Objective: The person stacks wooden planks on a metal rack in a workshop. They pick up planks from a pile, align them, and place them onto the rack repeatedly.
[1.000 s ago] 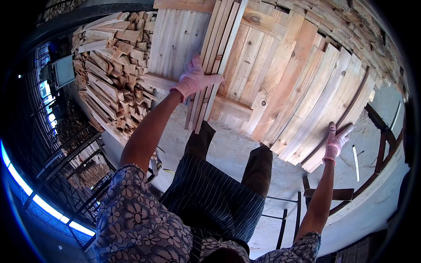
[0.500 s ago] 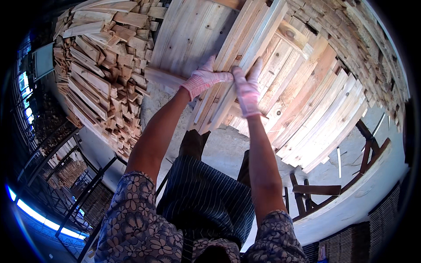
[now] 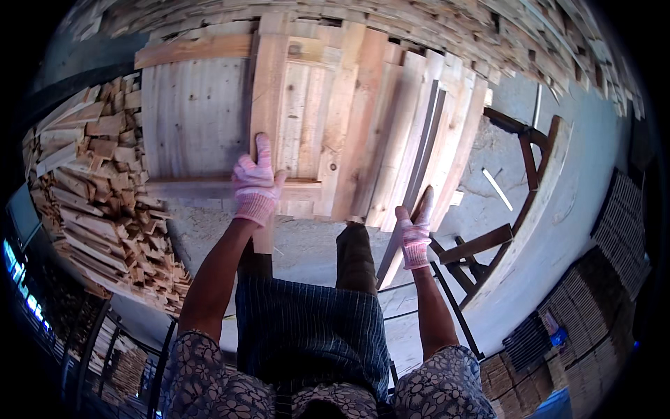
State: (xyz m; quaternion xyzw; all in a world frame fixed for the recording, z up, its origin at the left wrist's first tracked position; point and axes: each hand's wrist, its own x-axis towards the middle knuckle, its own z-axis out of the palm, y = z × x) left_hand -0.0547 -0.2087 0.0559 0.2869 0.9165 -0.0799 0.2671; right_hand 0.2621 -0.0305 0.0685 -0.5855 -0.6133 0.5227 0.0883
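My left hand [image 3: 256,183], in a pink-and-white knit glove, lies across a long wooden plank [image 3: 269,91]. Its thumb is at the plank's right edge, most fingers curl by the left edge, and the forefinger points along the top. Farther right, my gloved right hand [image 3: 417,236] grips a narrow plank [image 3: 423,140] near its close end, thumb on one side and fingers on the other. That plank slants across the pale boards [image 3: 359,119] laid side by side beneath. Part of the grip is hidden under the glove.
A framed wooden panel [image 3: 202,119] lies at the left, beside a heap of offcuts [image 3: 98,209]. Stacked wood [image 3: 419,28] lines the far side. At the right stand a dark frame [image 3: 534,160] and ribbed stacks [image 3: 586,293]. A striped blue cloth [image 3: 310,328] covers my lap.
My hands were together on a bundle of planks; now they are wide apart, the right one on a narrow plank at the right. The view has turned toward the right.
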